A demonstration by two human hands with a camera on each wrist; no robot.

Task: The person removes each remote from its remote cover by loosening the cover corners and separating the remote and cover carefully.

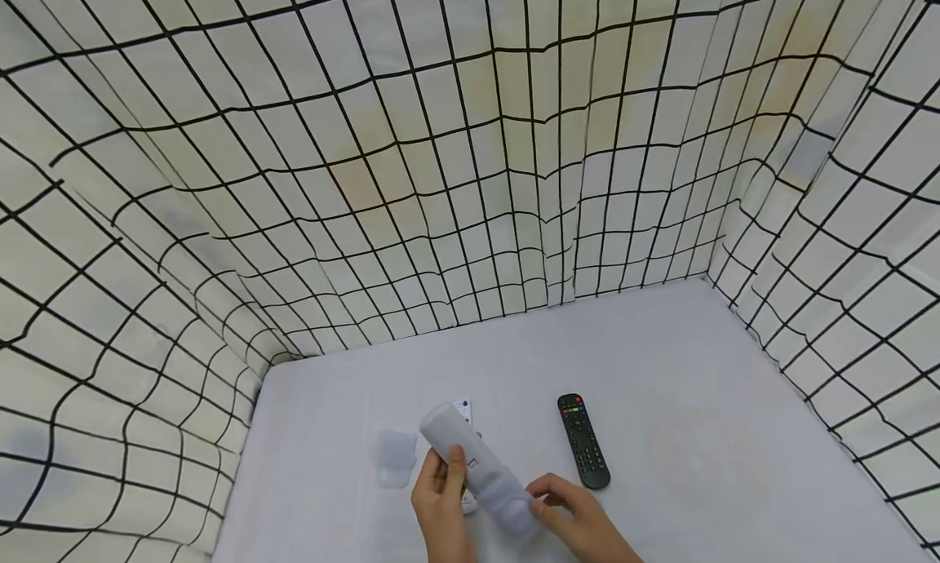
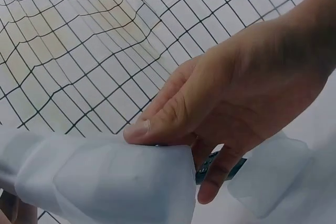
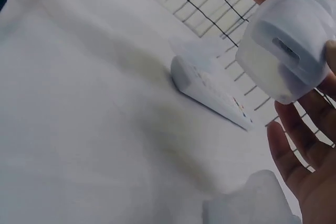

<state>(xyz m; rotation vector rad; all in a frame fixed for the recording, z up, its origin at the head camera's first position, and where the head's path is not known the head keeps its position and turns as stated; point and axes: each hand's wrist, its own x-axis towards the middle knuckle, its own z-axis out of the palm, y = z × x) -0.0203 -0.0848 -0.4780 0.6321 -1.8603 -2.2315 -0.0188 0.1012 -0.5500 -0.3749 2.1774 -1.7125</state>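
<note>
Above the table, my left hand (image 1: 439, 498) holds a long white remote control (image 1: 451, 432), its plain side up and tilted toward the right. A translucent sleeve (image 1: 510, 506) wraps its lower end; how far up it reaches is unclear. My right hand (image 1: 580, 520) pinches the sleeve's end between thumb and fingers. In the left wrist view, the thumb of the left hand (image 2: 220, 87) lies along the white body's upper edge. The right wrist view shows the sleeved end (image 3: 289, 45) with a slot in it, the right hand (image 3: 312, 182) beneath.
Another white remote (image 3: 212, 93), with coloured buttons, lies on the table, partly hidden by the held one in the head view. Left of it is a translucent cover (image 1: 396, 457). A black remote (image 1: 583, 441) lies right. White walls with a black grid (image 1: 470, 179) enclose the table.
</note>
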